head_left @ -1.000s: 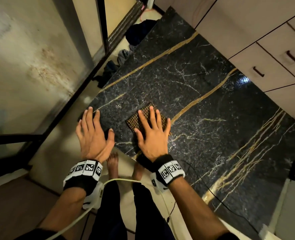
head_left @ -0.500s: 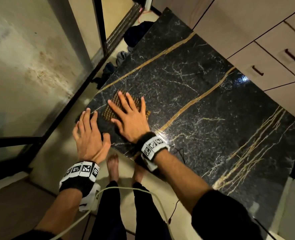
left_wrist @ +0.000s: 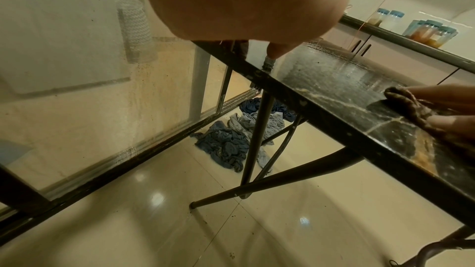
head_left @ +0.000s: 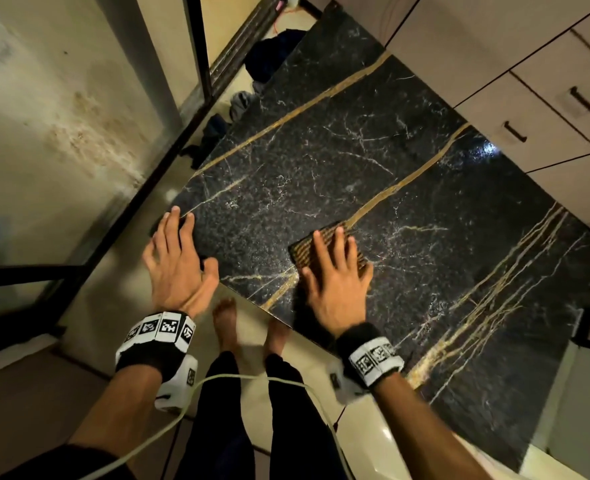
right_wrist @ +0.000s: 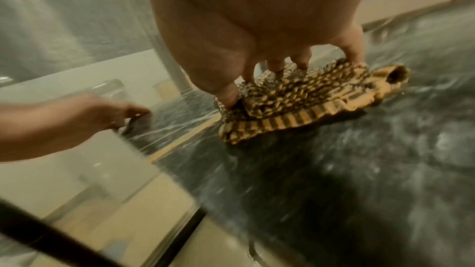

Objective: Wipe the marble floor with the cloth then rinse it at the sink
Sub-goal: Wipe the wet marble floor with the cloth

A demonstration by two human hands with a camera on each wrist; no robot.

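A black marble slab [head_left: 338, 161] with gold veins lies on a metal-legged frame; its surface also shows in the left wrist view [left_wrist: 334, 80] and the right wrist view [right_wrist: 347, 170]. A brown and tan woven cloth [head_left: 307, 247] [right_wrist: 295, 105] [left_wrist: 408, 105] lies flat on it near the front edge. My right hand [head_left: 335, 271] [right_wrist: 257, 38] presses on the cloth with straight, spread fingers. My left hand [head_left: 177, 258] [right_wrist: 64, 121] rests flat on the slab's near left corner, fingers straight. In the left wrist view only the palm [left_wrist: 244, 1] shows.
A glass partition with a black frame [head_left: 196, 64] stands close on the left. Crumpled blue and grey clothes [left_wrist: 231, 141] lie on the cream tiled floor under the slab. Cabinets with drawer handles [head_left: 515, 131] run along the far right. Jars [left_wrist: 429, 31] stand on a counter.
My right hand has slid the cloth from the slab's left part back to the right along the front edge. The left hand has stayed on the corner.
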